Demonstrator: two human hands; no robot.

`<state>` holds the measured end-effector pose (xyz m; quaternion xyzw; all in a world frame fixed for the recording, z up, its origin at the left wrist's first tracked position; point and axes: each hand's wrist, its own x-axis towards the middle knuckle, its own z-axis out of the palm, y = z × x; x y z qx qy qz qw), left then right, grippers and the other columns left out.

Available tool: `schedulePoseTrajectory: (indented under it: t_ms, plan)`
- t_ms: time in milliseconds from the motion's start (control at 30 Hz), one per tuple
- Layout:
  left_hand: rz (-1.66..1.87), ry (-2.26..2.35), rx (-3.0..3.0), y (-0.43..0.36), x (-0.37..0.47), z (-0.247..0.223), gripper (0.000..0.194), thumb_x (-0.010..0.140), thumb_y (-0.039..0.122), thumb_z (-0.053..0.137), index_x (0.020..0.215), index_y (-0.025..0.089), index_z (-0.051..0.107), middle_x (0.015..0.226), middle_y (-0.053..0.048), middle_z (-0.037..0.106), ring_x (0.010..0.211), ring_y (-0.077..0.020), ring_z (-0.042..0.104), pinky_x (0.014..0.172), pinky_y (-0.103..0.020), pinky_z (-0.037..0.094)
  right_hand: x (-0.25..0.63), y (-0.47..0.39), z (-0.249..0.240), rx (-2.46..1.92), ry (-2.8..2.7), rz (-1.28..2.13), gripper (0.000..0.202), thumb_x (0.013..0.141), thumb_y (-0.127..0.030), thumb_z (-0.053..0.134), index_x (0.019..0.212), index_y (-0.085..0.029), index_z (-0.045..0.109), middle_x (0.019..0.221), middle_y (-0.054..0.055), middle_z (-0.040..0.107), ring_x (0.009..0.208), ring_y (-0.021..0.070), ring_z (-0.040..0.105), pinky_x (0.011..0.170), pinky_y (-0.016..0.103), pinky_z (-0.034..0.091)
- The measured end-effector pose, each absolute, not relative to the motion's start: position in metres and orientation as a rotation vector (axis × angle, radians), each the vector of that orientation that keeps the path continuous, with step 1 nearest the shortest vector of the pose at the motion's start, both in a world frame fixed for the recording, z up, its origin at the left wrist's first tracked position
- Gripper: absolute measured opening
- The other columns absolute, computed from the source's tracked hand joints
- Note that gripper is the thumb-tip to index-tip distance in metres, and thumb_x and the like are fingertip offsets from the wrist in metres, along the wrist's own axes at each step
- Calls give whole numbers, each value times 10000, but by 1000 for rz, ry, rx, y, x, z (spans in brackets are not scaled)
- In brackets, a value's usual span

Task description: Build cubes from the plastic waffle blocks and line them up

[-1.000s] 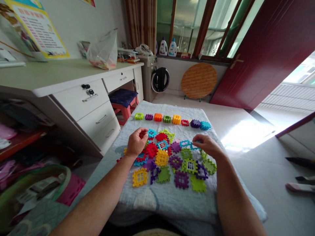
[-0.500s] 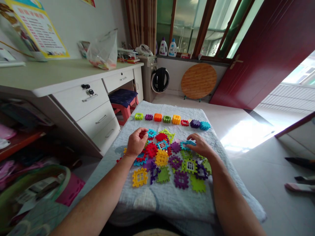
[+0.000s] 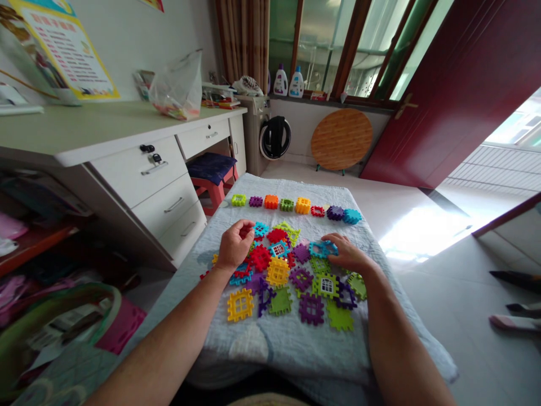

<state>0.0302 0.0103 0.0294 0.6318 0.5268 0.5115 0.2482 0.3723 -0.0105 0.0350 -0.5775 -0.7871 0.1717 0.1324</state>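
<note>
My left hand [image 3: 235, 245] is closed in a pinch at the left of a pile of plastic interlocking tiles, its fingertips at the edge of a small blue window tile [image 3: 261, 229]. At the pile's right side, my right hand [image 3: 350, 255] grips a blue open-frame tile [image 3: 323, 249] between thumb and fingers. Below and between the hands lie red tiles [image 3: 260, 257], yellow window tiles [image 3: 278, 272], purple tiles [image 3: 311, 308] and green tiles [image 3: 340, 316], some overlapping. The fingers of my right hand partly cover its tile.
Along the far part of the cloth-covered table [image 3: 253, 184] runs a row of stacks sorted by colour, among them an orange stack [image 3: 271, 202] and a blue stack [image 3: 352, 216]. A white desk [image 3: 147, 169] stands at the left, with a stool [image 3: 213, 172] beside it.
The blue tile in my right hand has tipped, so its openings now show more clearly. My right hand has turned slightly; my left hand stays in place.
</note>
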Motion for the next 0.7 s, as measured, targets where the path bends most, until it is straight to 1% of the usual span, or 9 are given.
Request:
schedulePoseTrajectory:
  t_ms: [133,267,367,467,600,700]
  plan:
    - [1392,1439,1726,11,30,28,188,786,279,582,922,172,654,806,-30,687,722,-157,645,738,-266,524,376,-12,33,-1648,-2341,513,634,603,-125,584,1229,-227,582,1308,90,542,1189,269,489,1041,422,374]
    - [1397,1439,1726,11,30,27,188,783,282,584,922,175,654,805,-26,686,722,-156,645,735,-263,524,376,-13,33,-1686,-2335,459,604,611,-128,589,1208,-220,601,1245,96,563,1126,261,518,1016,406,387]
    - [1396,1437,1723,11,30,26,184,784,280,584,920,177,651,807,-26,684,724,-156,645,738,-263,523,376,-13,36,-1700,-2287,443,527,639,-185,622,1166,-204,622,1133,93,592,1045,248,551,979,386,410]
    - [1398,1433,1720,11,30,26,182,782,276,585,918,174,650,801,-26,681,716,-154,641,732,-261,522,374,-11,40,-1707,-2181,444,447,699,-270,626,1137,-183,629,1028,84,597,951,226,574,897,352,448]
    - [1388,1435,1724,11,30,27,183,783,274,581,917,172,651,795,-25,679,704,-151,637,727,-259,520,362,-11,45,-1682,-2110,421,388,758,-397,632,1092,-198,636,958,62,595,878,204,575,815,325,454]
    - [1384,1439,1725,11,31,28,181,781,272,579,914,173,651,794,-24,681,704,-151,637,726,-257,521,349,-12,43,-1693,-2162,400,384,761,-425,642,1064,-190,648,934,61,591,860,201,574,815,323,443]
